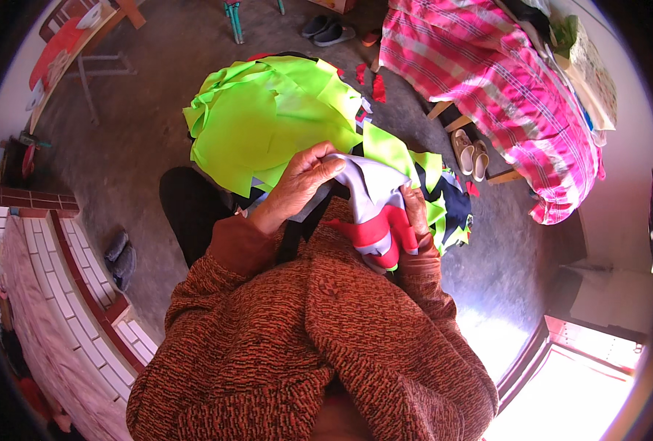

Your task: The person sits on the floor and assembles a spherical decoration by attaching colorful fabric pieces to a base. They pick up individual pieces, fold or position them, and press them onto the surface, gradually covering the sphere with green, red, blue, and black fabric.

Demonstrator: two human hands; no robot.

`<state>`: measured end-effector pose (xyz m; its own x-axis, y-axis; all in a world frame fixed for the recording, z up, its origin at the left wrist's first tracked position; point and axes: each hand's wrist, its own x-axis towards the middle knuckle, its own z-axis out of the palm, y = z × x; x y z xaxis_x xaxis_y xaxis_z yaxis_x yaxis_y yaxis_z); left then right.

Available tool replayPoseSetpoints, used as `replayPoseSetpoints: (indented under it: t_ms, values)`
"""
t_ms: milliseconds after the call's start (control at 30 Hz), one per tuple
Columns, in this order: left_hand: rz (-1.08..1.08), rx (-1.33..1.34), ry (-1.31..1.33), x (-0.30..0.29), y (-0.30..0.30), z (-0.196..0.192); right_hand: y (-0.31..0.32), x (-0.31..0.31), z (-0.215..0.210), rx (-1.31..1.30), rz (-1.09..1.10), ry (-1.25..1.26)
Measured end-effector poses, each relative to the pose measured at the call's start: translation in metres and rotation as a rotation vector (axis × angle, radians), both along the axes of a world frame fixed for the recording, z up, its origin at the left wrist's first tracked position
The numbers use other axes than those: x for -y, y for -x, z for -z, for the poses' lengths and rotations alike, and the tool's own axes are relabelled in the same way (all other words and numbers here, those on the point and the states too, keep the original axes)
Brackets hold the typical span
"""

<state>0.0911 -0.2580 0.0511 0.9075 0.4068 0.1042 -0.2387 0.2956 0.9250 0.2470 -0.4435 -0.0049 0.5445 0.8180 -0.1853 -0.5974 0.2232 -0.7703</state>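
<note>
I look down and see two hands busy with cloth. My left hand [304,180] is curled, and its fingertips pinch the top edge of a grey and red cloth [374,209]. My right hand [416,213] is on the other side of that same cloth. Its fingers wrap around the cloth's right edge, so both hands are clamped on it. The two hands are close, with the cloth bunched up between them. The cloth is grey on top and has red and white bands lower down. It hangs just above my lap, touching my brown sweater [319,331].

Behind the hands sits a big pile of bright green cloth pieces [268,121]. It rests on the grey floor [157,88] and on some dark blue cloth [451,209] that peeks out at the right. More green bits lie over that dark cloth, just beside my right hand. A few small red scraps [378,87] are on the floor past the pile.

To the right is a bed with a pink striped blanket [488,73]. A pair of pale shoes [472,156] sits on the floor beside it. Grey slippers [328,31] lie far off at the top. On the left I see a low wall of white tiles [62,279] with red edges, and dark slippers [119,257] near it. A table [69,44] stands in the top left corner.
</note>
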Motion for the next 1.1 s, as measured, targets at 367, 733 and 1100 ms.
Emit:
replayPoseSetpoints:
  t_ms: [367,733,1100]
  values:
    - [0.020,0.122,0.514,0.010,-0.006,0.019,-0.015,0.010,0.008,-0.091,0.004,-0.032]
    - [0.122,-0.367,-0.026,0.019,-0.003,0.028,-0.016,0.017,-0.007,-0.183,0.292,-0.110]
    - [-0.036,-0.300,-0.017,0.019,-0.002,0.024,-0.026,0.051,0.019,0.072,0.201,-0.058]
